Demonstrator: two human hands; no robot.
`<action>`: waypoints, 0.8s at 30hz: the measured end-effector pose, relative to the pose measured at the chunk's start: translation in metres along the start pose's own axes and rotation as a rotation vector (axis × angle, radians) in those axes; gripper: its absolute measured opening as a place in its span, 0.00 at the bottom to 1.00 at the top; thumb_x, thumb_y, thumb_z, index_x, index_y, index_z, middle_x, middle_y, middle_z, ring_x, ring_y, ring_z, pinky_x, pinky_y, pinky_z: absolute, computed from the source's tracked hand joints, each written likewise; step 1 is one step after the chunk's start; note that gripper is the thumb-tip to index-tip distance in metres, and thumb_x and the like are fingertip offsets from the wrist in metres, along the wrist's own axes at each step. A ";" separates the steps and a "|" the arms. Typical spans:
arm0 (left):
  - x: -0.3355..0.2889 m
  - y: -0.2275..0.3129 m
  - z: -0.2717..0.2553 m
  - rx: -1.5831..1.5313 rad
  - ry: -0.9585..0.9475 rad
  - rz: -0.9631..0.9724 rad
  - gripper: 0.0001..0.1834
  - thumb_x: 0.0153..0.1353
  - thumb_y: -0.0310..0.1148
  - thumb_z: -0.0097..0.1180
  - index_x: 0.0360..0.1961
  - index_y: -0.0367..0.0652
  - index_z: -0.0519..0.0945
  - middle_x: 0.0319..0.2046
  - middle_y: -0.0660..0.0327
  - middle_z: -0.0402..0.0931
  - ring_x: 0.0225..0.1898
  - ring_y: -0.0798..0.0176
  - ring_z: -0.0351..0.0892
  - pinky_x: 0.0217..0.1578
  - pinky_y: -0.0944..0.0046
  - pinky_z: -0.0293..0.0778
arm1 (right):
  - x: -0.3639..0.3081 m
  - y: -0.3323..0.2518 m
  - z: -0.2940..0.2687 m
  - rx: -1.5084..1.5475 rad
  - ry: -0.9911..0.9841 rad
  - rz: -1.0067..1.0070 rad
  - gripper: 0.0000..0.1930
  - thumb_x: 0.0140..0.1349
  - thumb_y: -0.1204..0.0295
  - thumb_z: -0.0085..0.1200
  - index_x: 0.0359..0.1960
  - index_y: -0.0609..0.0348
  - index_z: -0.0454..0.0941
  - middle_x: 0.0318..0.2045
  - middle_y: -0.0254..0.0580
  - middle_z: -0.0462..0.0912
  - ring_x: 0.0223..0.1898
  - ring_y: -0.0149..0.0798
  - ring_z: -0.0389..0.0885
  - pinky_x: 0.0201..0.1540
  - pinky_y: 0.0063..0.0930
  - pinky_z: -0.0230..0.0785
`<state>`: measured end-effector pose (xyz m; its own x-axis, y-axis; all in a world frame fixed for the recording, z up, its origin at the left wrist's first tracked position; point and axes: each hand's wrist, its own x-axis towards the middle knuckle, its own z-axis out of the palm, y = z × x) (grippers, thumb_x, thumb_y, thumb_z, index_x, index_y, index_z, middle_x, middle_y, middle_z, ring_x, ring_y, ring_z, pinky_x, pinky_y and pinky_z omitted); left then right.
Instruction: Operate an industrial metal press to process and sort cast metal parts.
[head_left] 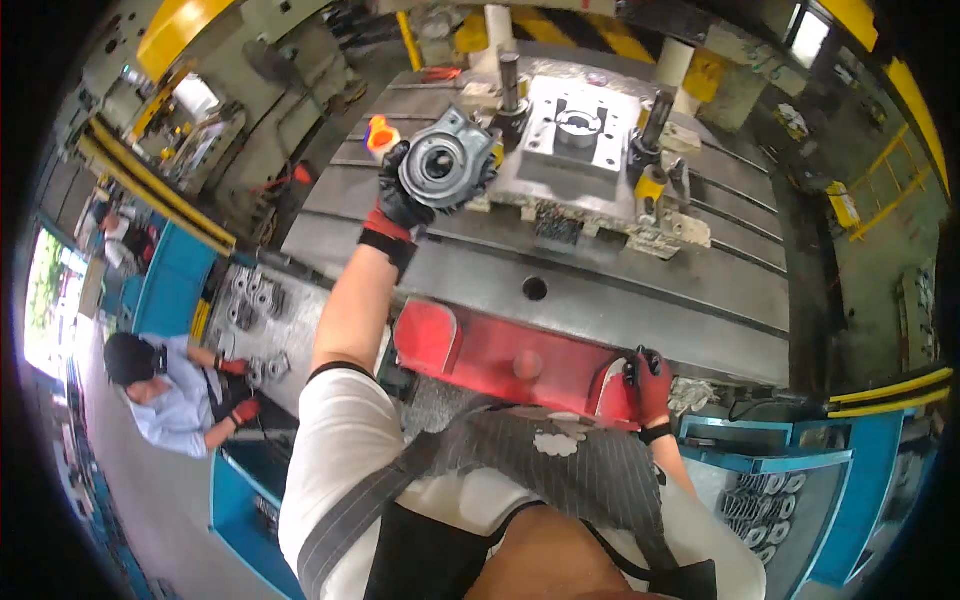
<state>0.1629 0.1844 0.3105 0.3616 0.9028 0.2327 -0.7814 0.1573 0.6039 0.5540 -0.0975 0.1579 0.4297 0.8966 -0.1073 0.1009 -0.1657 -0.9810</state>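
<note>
My left hand (405,190), in a black and red glove, is raised over the left part of the press bed. It is closed on a grey metal casting (440,162) with a round bore in its middle. To the right of the casting stands a die (550,150) with a bright flat plate and a ring-shaped seat (580,125). My right hand (652,385), in a matching glove, is at the right end of a red box (500,352). Its fingers curl over the end of the box; the fingertips are partly hidden.
Upright guide posts (510,85) flank the die on the slotted press bed (690,320). An orange nozzle-like object (381,136) is beside my left hand. At the left, a co-worker (170,390) handles castings on a table (290,330). A blue bin (830,500) at lower right holds several metal parts.
</note>
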 end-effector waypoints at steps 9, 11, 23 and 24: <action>-0.115 0.082 -0.196 1.273 0.672 0.091 0.37 0.50 0.42 0.62 0.60 0.43 0.61 0.49 0.52 0.71 0.51 0.55 0.70 0.52 0.59 0.67 | 0.001 0.046 -0.003 -0.592 0.177 -0.315 0.20 0.53 0.61 0.58 0.44 0.59 0.75 0.37 0.51 0.80 0.40 0.51 0.79 0.43 0.37 0.70; -0.156 0.110 -0.245 1.416 0.829 -0.037 0.41 0.49 0.48 0.62 0.61 0.46 0.60 0.49 0.50 0.71 0.51 0.52 0.70 0.51 0.56 0.67 | 0.001 0.038 0.004 -0.605 0.147 -0.307 0.20 0.53 0.61 0.58 0.45 0.59 0.75 0.38 0.51 0.80 0.41 0.51 0.78 0.44 0.37 0.70; -0.103 0.087 -0.242 2.273 0.624 -0.587 0.57 0.34 0.58 0.68 0.65 0.52 0.54 0.59 0.47 0.57 0.59 0.39 0.59 0.55 0.46 0.62 | 0.001 0.034 0.018 -0.772 0.249 -0.152 0.18 0.53 0.60 0.56 0.43 0.55 0.76 0.37 0.49 0.79 0.41 0.54 0.76 0.42 0.41 0.68; -0.107 0.081 -0.253 2.241 0.644 -0.596 0.54 0.38 0.57 0.65 0.65 0.53 0.53 0.62 0.46 0.53 0.62 0.39 0.52 0.60 0.44 0.53 | 0.002 0.035 0.021 -0.760 0.256 -0.142 0.18 0.54 0.60 0.55 0.43 0.55 0.76 0.37 0.50 0.79 0.41 0.54 0.76 0.42 0.41 0.68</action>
<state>-0.0679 0.2019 0.1417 -0.2270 0.9685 -0.1027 0.9581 0.2410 0.1551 0.5396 -0.0934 0.1199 0.5493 0.8238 0.1402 0.7118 -0.3733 -0.5950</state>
